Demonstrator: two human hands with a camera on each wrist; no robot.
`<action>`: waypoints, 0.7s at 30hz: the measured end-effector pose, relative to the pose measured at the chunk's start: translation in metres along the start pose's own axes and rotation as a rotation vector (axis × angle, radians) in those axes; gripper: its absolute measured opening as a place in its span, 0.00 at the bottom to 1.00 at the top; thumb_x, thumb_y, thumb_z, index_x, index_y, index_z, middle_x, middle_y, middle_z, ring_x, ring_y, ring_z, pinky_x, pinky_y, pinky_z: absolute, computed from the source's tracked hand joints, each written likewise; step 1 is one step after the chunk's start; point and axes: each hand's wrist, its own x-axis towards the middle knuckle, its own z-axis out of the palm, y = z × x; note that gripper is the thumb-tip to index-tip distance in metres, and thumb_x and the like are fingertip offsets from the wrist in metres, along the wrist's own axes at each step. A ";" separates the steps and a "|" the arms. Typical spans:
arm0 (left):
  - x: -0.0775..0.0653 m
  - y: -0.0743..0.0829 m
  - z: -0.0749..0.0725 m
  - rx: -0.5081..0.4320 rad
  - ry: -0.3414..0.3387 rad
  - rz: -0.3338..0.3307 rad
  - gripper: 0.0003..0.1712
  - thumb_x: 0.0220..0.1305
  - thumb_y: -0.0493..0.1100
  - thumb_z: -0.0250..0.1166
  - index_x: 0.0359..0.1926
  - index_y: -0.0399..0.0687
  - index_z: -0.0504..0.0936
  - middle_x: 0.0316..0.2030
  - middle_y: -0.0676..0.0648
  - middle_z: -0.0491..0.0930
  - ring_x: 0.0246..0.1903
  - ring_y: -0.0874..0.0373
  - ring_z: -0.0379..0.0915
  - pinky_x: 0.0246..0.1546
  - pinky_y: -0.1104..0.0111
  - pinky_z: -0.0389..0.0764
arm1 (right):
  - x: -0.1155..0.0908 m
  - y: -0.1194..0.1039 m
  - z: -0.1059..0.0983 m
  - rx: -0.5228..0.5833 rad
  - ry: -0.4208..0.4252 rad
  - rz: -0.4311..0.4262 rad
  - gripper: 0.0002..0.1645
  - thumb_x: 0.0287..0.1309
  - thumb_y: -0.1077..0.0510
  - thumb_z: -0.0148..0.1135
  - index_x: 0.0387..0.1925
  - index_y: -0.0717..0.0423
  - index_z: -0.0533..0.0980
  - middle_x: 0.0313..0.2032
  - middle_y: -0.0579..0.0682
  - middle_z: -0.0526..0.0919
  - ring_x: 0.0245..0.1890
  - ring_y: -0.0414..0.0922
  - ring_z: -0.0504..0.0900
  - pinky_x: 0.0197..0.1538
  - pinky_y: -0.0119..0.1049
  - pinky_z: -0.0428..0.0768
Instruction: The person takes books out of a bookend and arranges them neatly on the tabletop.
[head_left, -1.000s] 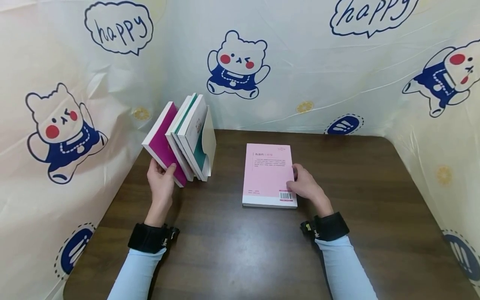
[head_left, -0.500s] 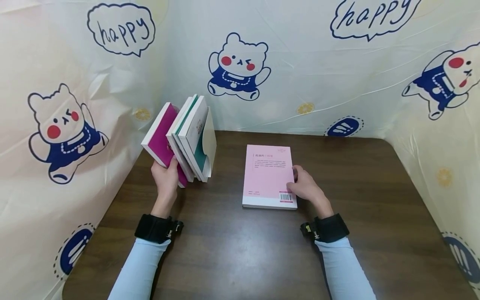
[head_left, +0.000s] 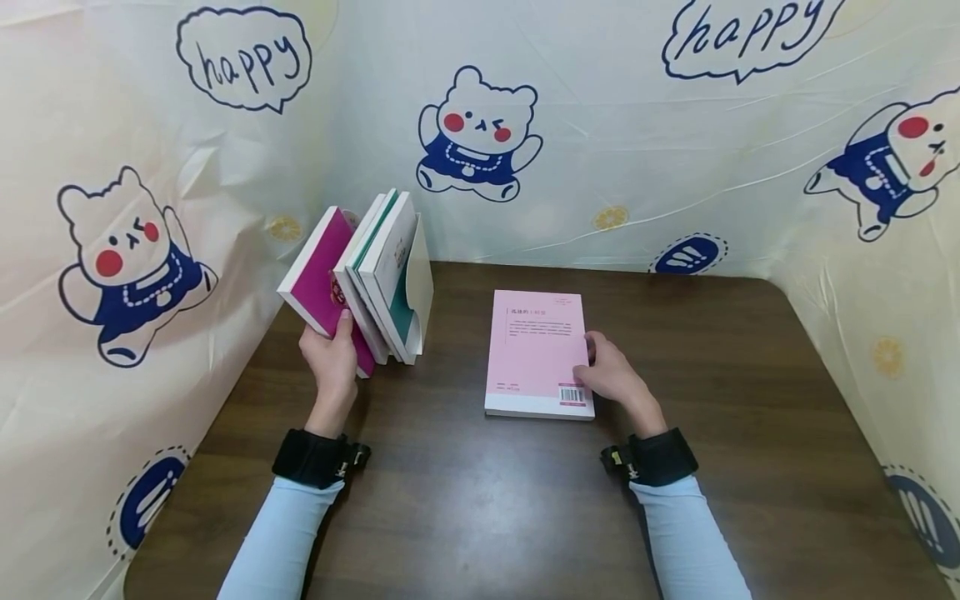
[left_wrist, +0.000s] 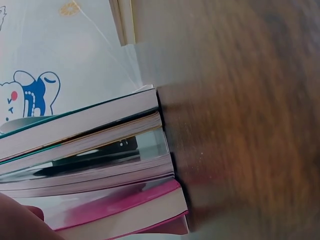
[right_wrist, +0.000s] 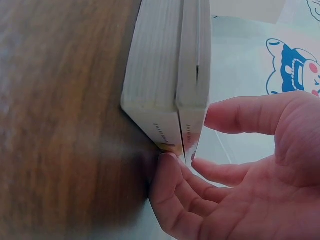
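From the head we see the left hand (head_left: 331, 367) gripping a tilted magenta-covered book (head_left: 318, 271), left of the flat pink-covered paperback (head_left: 534, 350) the right hand (head_left: 617, 373) pinches. The left wrist shows us white-covered books (left_wrist: 80, 124) between; the right, a thick book (right_wrist: 152, 60) beneath.

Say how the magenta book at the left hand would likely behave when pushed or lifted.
The magenta book should probably lift stiffly, as its thick page block looks straight. It may tip if pushed outward, since it leans away from the neighbouring books and the left hand grips it low.
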 end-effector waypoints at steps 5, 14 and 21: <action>-0.002 0.003 0.000 -0.003 0.016 -0.009 0.26 0.76 0.41 0.62 0.72 0.48 0.74 0.70 0.41 0.77 0.66 0.50 0.73 0.73 0.54 0.71 | -0.001 0.000 0.001 0.004 0.002 -0.002 0.43 0.65 0.61 0.61 0.76 0.69 0.54 0.62 0.73 0.73 0.56 0.66 0.74 0.61 0.62 0.78; -0.004 0.008 -0.002 -0.046 0.027 -0.001 0.25 0.75 0.38 0.62 0.70 0.47 0.76 0.69 0.40 0.78 0.66 0.51 0.73 0.72 0.54 0.71 | -0.001 0.000 0.002 -0.003 0.010 -0.002 0.43 0.66 0.61 0.61 0.76 0.69 0.54 0.62 0.73 0.73 0.56 0.65 0.75 0.62 0.62 0.78; -0.007 0.013 -0.004 -0.057 0.038 -0.004 0.24 0.76 0.38 0.62 0.70 0.46 0.76 0.68 0.39 0.78 0.66 0.51 0.74 0.72 0.54 0.72 | -0.001 0.001 0.002 0.000 0.007 -0.012 0.43 0.66 0.61 0.61 0.76 0.69 0.54 0.64 0.74 0.73 0.57 0.66 0.74 0.64 0.64 0.77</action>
